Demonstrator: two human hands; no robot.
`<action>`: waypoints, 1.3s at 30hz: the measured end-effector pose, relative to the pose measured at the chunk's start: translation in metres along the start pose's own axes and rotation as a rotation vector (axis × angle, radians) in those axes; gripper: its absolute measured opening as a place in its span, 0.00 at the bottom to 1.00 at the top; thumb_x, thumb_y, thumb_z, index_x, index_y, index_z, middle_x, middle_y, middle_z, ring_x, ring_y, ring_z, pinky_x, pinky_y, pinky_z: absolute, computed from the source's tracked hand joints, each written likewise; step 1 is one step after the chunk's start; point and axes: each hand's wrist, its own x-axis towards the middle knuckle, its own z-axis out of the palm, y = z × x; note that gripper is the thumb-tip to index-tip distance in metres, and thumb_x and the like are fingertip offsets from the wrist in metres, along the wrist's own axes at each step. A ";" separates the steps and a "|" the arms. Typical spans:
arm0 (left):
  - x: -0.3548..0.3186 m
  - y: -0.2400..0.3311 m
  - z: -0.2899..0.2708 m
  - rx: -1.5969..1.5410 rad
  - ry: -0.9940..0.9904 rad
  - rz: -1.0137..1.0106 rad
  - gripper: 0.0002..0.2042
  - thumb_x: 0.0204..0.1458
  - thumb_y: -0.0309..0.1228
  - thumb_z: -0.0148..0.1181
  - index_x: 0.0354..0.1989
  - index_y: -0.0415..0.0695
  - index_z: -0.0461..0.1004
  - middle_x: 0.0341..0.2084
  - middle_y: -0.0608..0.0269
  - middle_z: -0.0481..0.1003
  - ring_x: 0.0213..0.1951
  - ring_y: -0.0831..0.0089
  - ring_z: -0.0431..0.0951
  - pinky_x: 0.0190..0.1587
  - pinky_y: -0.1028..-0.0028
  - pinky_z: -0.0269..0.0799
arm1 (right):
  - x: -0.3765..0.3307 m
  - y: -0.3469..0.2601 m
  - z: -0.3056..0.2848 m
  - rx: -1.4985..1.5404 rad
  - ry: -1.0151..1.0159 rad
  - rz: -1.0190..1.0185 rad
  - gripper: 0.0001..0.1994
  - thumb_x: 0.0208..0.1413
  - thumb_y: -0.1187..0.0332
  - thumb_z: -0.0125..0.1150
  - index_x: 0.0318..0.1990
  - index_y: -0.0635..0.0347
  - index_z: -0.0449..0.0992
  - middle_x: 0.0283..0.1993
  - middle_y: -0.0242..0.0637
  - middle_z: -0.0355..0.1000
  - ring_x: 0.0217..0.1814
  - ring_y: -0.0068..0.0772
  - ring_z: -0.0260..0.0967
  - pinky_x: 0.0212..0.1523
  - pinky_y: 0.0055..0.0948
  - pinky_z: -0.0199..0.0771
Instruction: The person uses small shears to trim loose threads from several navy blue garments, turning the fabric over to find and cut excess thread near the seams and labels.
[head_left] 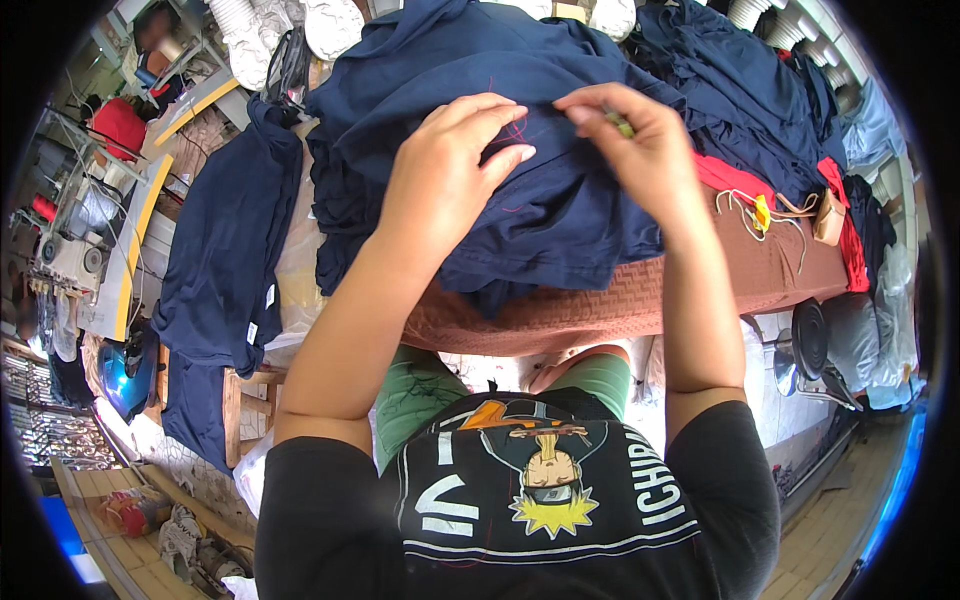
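On top of the brown-covered table, near its middle: navy garment, in loose folds, with red thread on the upper part. Above the table, left hand with thumb and fingertips parted beside the thread, gripping nothing visible; right hand with fingers curled around a small yellow-green tool, too blurred to name surely. For thread trimming, the probable step: smooth the folds first, lift each loose end away from the cloth, cut close, and avoid nicking the fabric. Counted: two hands, one tool, red thread in at least two stretches; garment layers, impossible to count. Toward the table's right end: one yellow item, one tan block. Left of the table: one long navy cloth.
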 end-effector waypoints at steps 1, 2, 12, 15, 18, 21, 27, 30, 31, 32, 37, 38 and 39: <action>-0.002 -0.006 0.011 0.012 0.012 -0.028 0.18 0.44 0.24 0.68 0.46 0.41 0.78 0.43 0.59 0.76 0.38 0.70 0.79 0.44 0.75 0.75 | -0.001 0.008 0.012 0.024 0.005 0.004 0.07 0.56 0.73 0.61 0.42 0.60 0.80 0.37 0.32 0.80 0.39 0.21 0.75 0.43 0.22 0.72; -0.007 -0.013 0.019 0.014 0.033 -0.046 0.18 0.44 0.24 0.68 0.46 0.42 0.78 0.42 0.59 0.76 0.37 0.70 0.79 0.43 0.75 0.75 | -0.002 0.017 0.020 0.050 0.010 0.013 0.08 0.55 0.72 0.62 0.42 0.60 0.80 0.38 0.33 0.80 0.39 0.21 0.75 0.43 0.22 0.72; -0.025 -0.028 0.035 0.150 0.131 0.057 0.08 0.43 0.23 0.68 0.34 0.40 0.81 0.40 0.63 0.78 0.36 0.71 0.79 0.37 0.74 0.76 | -0.011 0.037 0.027 0.146 -0.037 0.129 0.09 0.55 0.70 0.64 0.41 0.64 0.78 0.38 0.35 0.80 0.40 0.18 0.74 0.44 0.21 0.71; -0.024 -0.029 0.032 0.079 0.115 0.005 0.06 0.45 0.23 0.68 0.32 0.39 0.80 0.38 0.62 0.79 0.37 0.71 0.80 0.38 0.74 0.76 | -0.013 0.033 0.026 0.160 -0.040 0.131 0.11 0.54 0.69 0.66 0.42 0.64 0.77 0.38 0.34 0.79 0.40 0.17 0.73 0.43 0.21 0.71; -0.022 -0.026 0.021 -0.117 0.063 -0.118 0.05 0.46 0.23 0.66 0.33 0.39 0.80 0.37 0.62 0.79 0.37 0.72 0.80 0.42 0.77 0.74 | -0.019 0.030 0.024 0.152 -0.029 0.104 0.13 0.53 0.68 0.68 0.43 0.63 0.75 0.37 0.33 0.78 0.37 0.17 0.72 0.41 0.22 0.71; -0.021 -0.022 0.007 -0.242 -0.019 -0.195 0.05 0.49 0.23 0.64 0.34 0.39 0.80 0.37 0.62 0.80 0.38 0.77 0.79 0.46 0.79 0.72 | -0.024 0.022 0.021 0.113 -0.050 0.038 0.14 0.51 0.68 0.69 0.42 0.63 0.75 0.36 0.34 0.76 0.34 0.20 0.71 0.38 0.24 0.71; -0.020 -0.018 0.008 -0.439 -0.029 -0.414 0.06 0.51 0.26 0.63 0.35 0.37 0.79 0.34 0.61 0.80 0.37 0.76 0.79 0.43 0.78 0.73 | -0.026 0.021 0.023 -0.084 -0.039 -0.190 0.11 0.50 0.69 0.68 0.40 0.62 0.76 0.35 0.36 0.74 0.31 0.28 0.72 0.34 0.25 0.71; -0.022 -0.021 0.009 -0.394 0.021 -0.346 0.07 0.50 0.28 0.65 0.35 0.39 0.80 0.33 0.59 0.81 0.35 0.73 0.80 0.41 0.77 0.74 | -0.026 0.020 0.022 -0.089 -0.017 -0.188 0.11 0.50 0.69 0.68 0.39 0.62 0.76 0.35 0.36 0.74 0.30 0.29 0.72 0.33 0.25 0.71; -0.022 -0.021 0.009 -0.361 0.029 -0.302 0.07 0.50 0.28 0.65 0.35 0.39 0.80 0.34 0.59 0.80 0.36 0.72 0.81 0.41 0.76 0.74 | -0.026 0.021 0.022 -0.059 -0.003 -0.189 0.11 0.50 0.69 0.69 0.39 0.62 0.76 0.35 0.36 0.73 0.30 0.29 0.72 0.33 0.25 0.71; -0.023 -0.021 0.008 -0.329 0.016 -0.275 0.07 0.50 0.27 0.65 0.36 0.39 0.80 0.36 0.59 0.80 0.38 0.73 0.80 0.43 0.76 0.74 | -0.025 0.022 0.023 -0.028 0.011 -0.189 0.11 0.50 0.69 0.69 0.39 0.62 0.76 0.35 0.37 0.73 0.30 0.30 0.72 0.33 0.25 0.71; -0.026 -0.012 0.010 -0.087 0.017 -0.140 0.08 0.47 0.26 0.68 0.36 0.41 0.81 0.39 0.60 0.80 0.42 0.72 0.80 0.46 0.75 0.73 | -0.026 0.019 0.023 -0.074 0.039 -0.152 0.11 0.50 0.70 0.68 0.39 0.62 0.75 0.35 0.37 0.73 0.30 0.30 0.72 0.33 0.26 0.72; -0.026 -0.011 0.012 -0.060 0.034 -0.137 0.08 0.46 0.25 0.68 0.36 0.41 0.81 0.39 0.60 0.80 0.42 0.71 0.80 0.46 0.75 0.74 | -0.026 0.018 0.023 -0.085 0.042 -0.135 0.11 0.50 0.70 0.68 0.39 0.62 0.75 0.35 0.37 0.73 0.30 0.30 0.72 0.33 0.26 0.72; -0.026 -0.011 0.015 -0.033 0.050 -0.134 0.08 0.46 0.25 0.68 0.36 0.41 0.82 0.39 0.60 0.80 0.41 0.71 0.80 0.46 0.75 0.74 | -0.026 0.018 0.024 -0.070 0.047 -0.149 0.11 0.50 0.70 0.68 0.39 0.62 0.75 0.35 0.37 0.73 0.30 0.30 0.72 0.33 0.26 0.72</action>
